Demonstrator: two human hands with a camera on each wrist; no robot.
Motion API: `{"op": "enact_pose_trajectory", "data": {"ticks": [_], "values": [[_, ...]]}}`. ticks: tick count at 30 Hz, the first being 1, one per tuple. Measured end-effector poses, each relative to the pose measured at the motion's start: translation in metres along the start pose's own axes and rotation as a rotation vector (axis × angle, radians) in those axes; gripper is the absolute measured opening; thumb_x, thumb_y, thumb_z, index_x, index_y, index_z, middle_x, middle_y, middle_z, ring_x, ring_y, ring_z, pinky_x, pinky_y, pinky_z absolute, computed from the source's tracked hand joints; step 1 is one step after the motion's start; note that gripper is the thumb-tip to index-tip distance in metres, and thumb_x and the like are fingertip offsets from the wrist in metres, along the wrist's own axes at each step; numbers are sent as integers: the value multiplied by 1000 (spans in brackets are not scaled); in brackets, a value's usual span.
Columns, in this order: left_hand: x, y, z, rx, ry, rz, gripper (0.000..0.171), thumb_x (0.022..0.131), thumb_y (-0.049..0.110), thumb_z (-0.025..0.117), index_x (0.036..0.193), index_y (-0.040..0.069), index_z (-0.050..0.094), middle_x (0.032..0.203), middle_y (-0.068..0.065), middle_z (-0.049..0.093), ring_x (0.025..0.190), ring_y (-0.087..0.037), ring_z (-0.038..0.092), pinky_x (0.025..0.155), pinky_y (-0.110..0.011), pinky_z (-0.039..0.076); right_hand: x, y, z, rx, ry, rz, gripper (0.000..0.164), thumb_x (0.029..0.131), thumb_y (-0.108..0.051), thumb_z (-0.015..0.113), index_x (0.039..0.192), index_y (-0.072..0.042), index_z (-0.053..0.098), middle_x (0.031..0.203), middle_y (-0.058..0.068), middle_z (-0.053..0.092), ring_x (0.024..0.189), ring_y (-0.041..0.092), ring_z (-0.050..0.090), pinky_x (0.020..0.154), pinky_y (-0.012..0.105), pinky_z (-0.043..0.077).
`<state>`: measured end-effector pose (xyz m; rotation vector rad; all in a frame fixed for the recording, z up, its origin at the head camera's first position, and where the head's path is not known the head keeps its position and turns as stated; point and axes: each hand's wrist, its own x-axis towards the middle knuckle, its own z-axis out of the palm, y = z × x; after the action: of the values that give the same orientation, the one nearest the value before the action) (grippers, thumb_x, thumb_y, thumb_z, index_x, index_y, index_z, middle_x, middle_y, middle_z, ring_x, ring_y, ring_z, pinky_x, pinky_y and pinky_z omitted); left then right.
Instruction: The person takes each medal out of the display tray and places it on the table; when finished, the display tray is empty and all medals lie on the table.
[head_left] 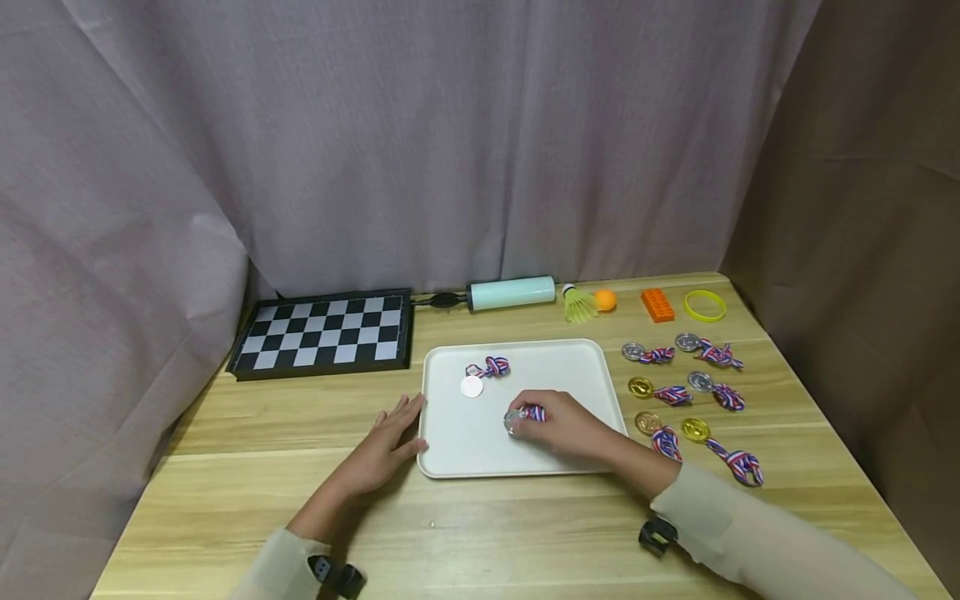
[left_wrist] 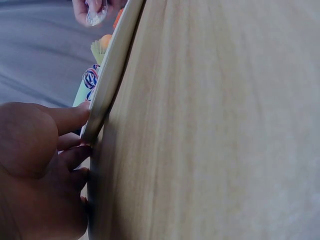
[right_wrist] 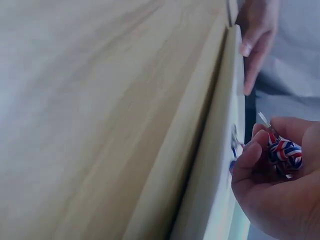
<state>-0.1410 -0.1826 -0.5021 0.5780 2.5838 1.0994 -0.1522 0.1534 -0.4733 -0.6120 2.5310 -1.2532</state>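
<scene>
1. While our left hand [head_left: 386, 446] lies flat on the worktop [head_left: 247, 500], fingers straight and touching the left rim of the white tray [head_left: 450, 462], our right hand [head_left: 564, 425] is curled round a silver medal [head_left: 513, 422] and its striped ribbon [head_left: 534, 412], low over the middle of the tray.
2. To do this well, we judge the left hand should hold the tray rim steady so it cannot slide, and the right should lower the medal flat, ribbon bunched beside it, clear of the other silver medal [head_left: 472, 386] lying farther back on the tray.
3. Six more medals [head_left: 678, 392], gold and silver, lie on the worktop to the right of the tray; along the far edge sit a chessboard [head_left: 324, 332], a pale cylinder [head_left: 512, 292], a shuttlecock [head_left: 578, 303], an orange ball [head_left: 604, 300], an orange brick [head_left: 657, 304] and a yellow band [head_left: 705, 305].
4. We cannot tell whether the held medal already touches the tray; the right fingers hide its underside, and both wrist views are blurred and sharply angled.
</scene>
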Motion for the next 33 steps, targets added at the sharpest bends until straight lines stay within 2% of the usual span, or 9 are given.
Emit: {"op": "enact_pose_trajectory", "data": {"ticks": [2,7,10,14,17,21,27,33], "values": [[0,0,0,1,0,-1,73,104,20,62,163,5,22,170,-12,21,159,-33,8,127,-59,-2,-9,3,-9,26,12,18,9,99,-22,68,105,-18,74,99,-5,70,94,15,60,88,34,49],[0,0,0,1,-1,-4,73,104,20,61,163,5,22,170,-12,21,159,-33,7,127,-58,-2,-36,14,-38,118,42,95,14,100,-15,65,110,-7,71,90,4,67,80,17,58,70,28,52],[0,0,1,4,2,-5,73,104,20,62,163,5,22,170,-11,21,159,-33,8,127,-58,-2,-56,22,-58,139,87,156,18,98,-14,68,111,-3,69,94,8,67,82,19,58,67,27,53],[0,-1,1,5,7,0,73,104,19,62,163,5,23,170,-12,21,159,-33,8,127,-59,-1,-88,36,-87,82,165,217,21,96,-18,72,110,-3,69,100,7,67,88,16,57,72,25,51],[0,-1,1,4,9,3,73,104,19,62,163,5,23,170,-12,22,159,-33,8,127,-59,-1,-113,50,-108,17,221,266,24,97,-21,73,112,-3,68,99,6,67,86,11,56,72,24,49],[1,-2,2,6,9,1,73,104,19,63,163,5,24,170,-12,22,159,-33,9,127,-60,0,-146,78,-133,-30,278,347,29,99,-25,71,113,0,66,93,2,62,76,9,51,62,27,44],[1,-2,2,8,9,-4,73,104,20,62,163,6,23,170,-11,22,159,-32,9,127,-59,0,-186,112,-156,-36,317,424,27,100,-24,70,106,2,67,78,-6,62,65,11,50,53,31,44],[1,-1,2,-1,10,-6,73,104,19,62,163,5,23,170,-12,22,159,-33,9,127,-59,-1,-201,128,-164,-30,281,503,31,102,-27,68,104,4,70,82,-9,63,69,8,51,58,28,45]]}}
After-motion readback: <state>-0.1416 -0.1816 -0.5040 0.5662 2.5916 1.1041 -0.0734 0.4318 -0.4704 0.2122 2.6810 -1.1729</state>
